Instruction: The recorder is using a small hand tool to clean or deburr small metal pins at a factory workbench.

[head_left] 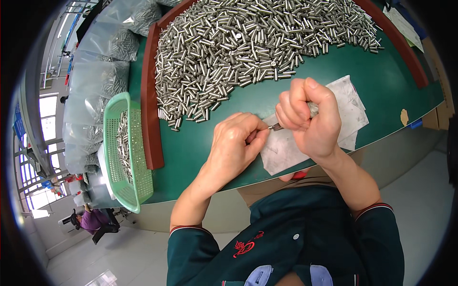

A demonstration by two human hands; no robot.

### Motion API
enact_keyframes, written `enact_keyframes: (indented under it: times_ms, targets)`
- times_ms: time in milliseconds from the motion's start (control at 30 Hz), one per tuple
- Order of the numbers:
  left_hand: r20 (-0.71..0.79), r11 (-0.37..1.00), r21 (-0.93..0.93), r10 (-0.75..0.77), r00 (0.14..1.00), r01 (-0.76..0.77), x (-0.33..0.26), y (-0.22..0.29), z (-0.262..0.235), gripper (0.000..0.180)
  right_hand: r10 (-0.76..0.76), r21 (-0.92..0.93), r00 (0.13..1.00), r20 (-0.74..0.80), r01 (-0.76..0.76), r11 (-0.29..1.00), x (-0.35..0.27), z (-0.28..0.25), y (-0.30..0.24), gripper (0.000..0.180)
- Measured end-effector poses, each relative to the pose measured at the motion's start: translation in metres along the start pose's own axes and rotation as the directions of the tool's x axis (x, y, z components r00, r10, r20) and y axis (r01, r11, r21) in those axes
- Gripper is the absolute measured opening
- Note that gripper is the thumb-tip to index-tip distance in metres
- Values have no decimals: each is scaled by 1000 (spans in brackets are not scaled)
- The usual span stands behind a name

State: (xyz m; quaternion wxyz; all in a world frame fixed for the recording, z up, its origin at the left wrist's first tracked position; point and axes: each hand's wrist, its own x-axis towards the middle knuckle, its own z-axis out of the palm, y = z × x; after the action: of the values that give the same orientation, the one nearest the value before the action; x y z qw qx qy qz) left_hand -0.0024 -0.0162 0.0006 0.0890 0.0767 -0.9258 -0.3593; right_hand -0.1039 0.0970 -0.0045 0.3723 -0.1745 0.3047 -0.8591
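While left fingers (253, 122) are pinching a metal pin (270, 127) over the sheet (281, 152): right fingers (292, 112) are clenching a dark-tipped tool (277, 127)
Pin pile (229, 52): lying beyond the sheet
Red-brown rail (151, 105): standing between sheet and green basket (141, 164)

Dark green short-sleeved cloth shirt (329, 229), filling the bottom centre of the frame! Red-and-white striped trim edges the left cuff (191, 227), low left of centre, and the right cuff (376, 207), lower right, matches it. Curling red embroidery (244, 247) on the chest, a small round white button (296, 236) beside it, pale blue cloth patches (321, 275) at the bottom edge. Tan cloth trousers (253, 193) peek out mid-frame; left hand (234, 143) and right hand (310, 119), both bare!
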Motion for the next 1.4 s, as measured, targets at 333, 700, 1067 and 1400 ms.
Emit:
enact_keyframes:
  times_ms: [333, 700, 1067, 1400]
  targets:
    - [2, 999, -32, -19, 1000, 19, -2, 1, 2, 9, 29, -73, 999, 14, -28, 997, 3, 3, 1, 32]
    - [-2, 998, -65, 26, 1000, -26, 0, 2, 1, 7, -36, -350, 999, 39, 48, 936, 2, 9, 5, 28]
    - [215, 340, -881, -335, 917, 331, 2, -16, -20, 6, 16, -259, 1000, 26, -9, 966, 3, 5, 0, 31]
    - [256, 38, -955, -389, 885, 293, 3, -30, -32, 21, 7, -257, 1000, 4, -6, 966, 6, 10, 4, 36]
